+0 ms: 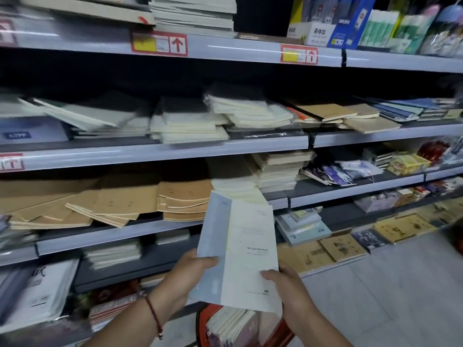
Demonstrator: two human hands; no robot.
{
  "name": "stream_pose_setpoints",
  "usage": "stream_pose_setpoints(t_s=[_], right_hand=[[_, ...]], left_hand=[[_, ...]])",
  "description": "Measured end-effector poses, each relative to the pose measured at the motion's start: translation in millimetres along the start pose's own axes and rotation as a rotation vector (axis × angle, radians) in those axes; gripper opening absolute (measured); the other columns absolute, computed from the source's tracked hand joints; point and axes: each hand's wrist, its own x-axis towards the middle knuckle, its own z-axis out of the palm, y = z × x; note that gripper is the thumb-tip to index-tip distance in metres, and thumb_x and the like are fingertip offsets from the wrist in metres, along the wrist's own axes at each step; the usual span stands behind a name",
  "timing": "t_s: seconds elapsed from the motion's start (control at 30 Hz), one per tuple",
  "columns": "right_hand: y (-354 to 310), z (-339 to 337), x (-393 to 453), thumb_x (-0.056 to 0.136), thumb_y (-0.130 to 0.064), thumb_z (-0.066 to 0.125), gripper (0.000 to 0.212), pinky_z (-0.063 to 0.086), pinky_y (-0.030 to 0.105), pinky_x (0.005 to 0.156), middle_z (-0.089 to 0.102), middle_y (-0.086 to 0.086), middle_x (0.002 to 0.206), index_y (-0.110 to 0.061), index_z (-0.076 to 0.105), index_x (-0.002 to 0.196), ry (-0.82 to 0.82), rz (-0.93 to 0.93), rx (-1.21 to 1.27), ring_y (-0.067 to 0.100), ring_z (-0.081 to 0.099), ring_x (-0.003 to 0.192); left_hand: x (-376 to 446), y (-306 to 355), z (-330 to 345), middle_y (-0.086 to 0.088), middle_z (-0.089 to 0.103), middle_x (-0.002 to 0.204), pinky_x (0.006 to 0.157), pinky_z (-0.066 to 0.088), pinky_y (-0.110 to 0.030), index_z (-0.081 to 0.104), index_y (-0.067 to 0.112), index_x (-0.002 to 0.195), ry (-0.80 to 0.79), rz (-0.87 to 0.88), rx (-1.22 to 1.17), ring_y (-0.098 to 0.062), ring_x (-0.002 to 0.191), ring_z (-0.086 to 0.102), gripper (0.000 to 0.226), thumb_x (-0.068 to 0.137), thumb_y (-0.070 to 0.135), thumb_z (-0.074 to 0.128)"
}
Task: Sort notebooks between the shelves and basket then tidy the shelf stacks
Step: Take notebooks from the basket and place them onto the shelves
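Note:
I hold up notebooks in front of the shelves: a cream one on the right and a pale blue-grey one overlapping it on the left. My left hand grips the blue-grey notebook's left edge, thumb on its cover. My right hand grips the cream notebook's lower right edge. Below them stands a red basket with several notebooks upright inside. The shelf ahead carries untidy stacks of cream notebooks, and brown kraft notebooks lie on the shelf under it.
Stacks of cream pads sit just behind the held notebooks. Brown card items line the lowest shelf at right. Grey tiled floor opens to the right. Glue packs and other stationery fill the top shelf.

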Motion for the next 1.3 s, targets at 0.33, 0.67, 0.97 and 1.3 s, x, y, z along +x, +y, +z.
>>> stream_pose_setpoints(t_s=[0.33, 0.67, 0.97, 1.3], right_hand=[[-66, -20, 20, 0.078, -0.002, 0.070, 0.036, 0.047, 0.056, 0.100, 0.076, 0.004, 0.107, -0.014, 0.070, 0.111, -0.179, -0.138, -0.082, 0.032, 0.068, 0.104], [-138, -36, 6, 0.089, 0.006, 0.061, 0.028, 0.054, 0.045, 0.085, 0.077, 0.005, 0.099, -0.012, 0.070, 0.109, -0.279, -0.371, -0.038, 0.027, 0.073, 0.091], [-199, -7, -15, 0.095, -0.001, 0.055, 0.030, 0.055, 0.044, 0.084, 0.076, 0.002, 0.107, -0.022, 0.071, 0.109, -0.296, -0.534, 0.035, 0.024, 0.073, 0.096], [-286, 11, -27, 0.095, -0.007, 0.057, 0.028, 0.053, 0.056, 0.088, 0.075, 0.004, 0.110, -0.026, 0.072, 0.110, -0.363, -0.693, 0.040, 0.034, 0.070, 0.101]], left_hand=[[-2, 37, 17, -0.007, 0.077, 0.102, 0.085, 0.057, -0.044, 0.069, 0.015, 0.114, 0.103, 0.131, -0.069, -0.031, 0.093, 0.073, 0.049, 0.066, 0.026, 0.071], [-30, 90, 34, -0.004, 0.073, 0.118, 0.102, 0.049, -0.050, 0.064, 0.015, 0.126, 0.067, 0.321, -0.101, -0.027, 0.108, 0.070, 0.032, 0.094, 0.013, 0.062], [-53, 152, 35, 0.000, 0.075, 0.111, 0.096, 0.054, -0.047, 0.064, 0.021, 0.122, 0.171, 0.512, -0.068, -0.022, 0.101, 0.072, 0.027, 0.095, 0.017, 0.062], [-76, 239, 24, 0.000, 0.075, 0.111, 0.096, 0.054, -0.048, 0.062, 0.023, 0.123, 0.117, 0.665, -0.039, -0.022, 0.100, 0.073, 0.029, 0.095, 0.026, 0.061]])
